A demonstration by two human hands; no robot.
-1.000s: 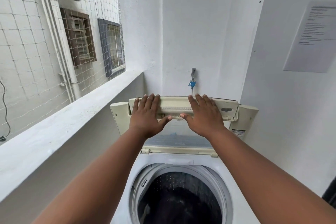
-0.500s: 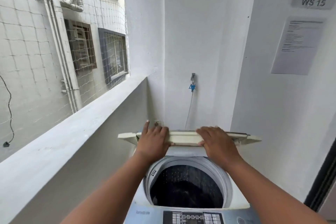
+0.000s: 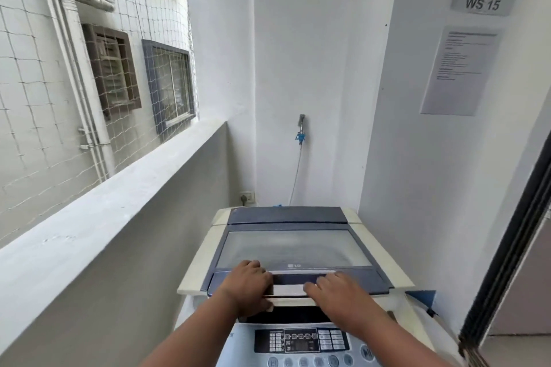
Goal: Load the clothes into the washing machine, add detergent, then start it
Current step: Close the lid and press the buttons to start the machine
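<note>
A top-loading washing machine [image 3: 202,256] stands in a narrow balcony corner. Its blue-framed lid [image 3: 293,250] with a frosted window lies almost flat, its front edge still raised a little, showing a dark gap over the drum. My left hand [image 3: 249,287] grips the lid's front handle on the left, thumb under the edge. My right hand [image 3: 340,296] rests on the handle's right side, fingers curled over it. The control panel [image 3: 301,341] with buttons sits in front, below my hands. No clothes or detergent can be seen.
A grey parapet wall [image 3: 98,235] runs along the left with netting above it. A tap and hose [image 3: 300,134] hang on the back wall, a socket [image 3: 247,197] near the machine. A white wall with a notice [image 3: 459,68] is to the right, a dark door frame [image 3: 512,247] beside it.
The lid has swung down from upright to nearly flat, with both hands following it toward me. The open drum is now covered except for a thin gap.
</note>
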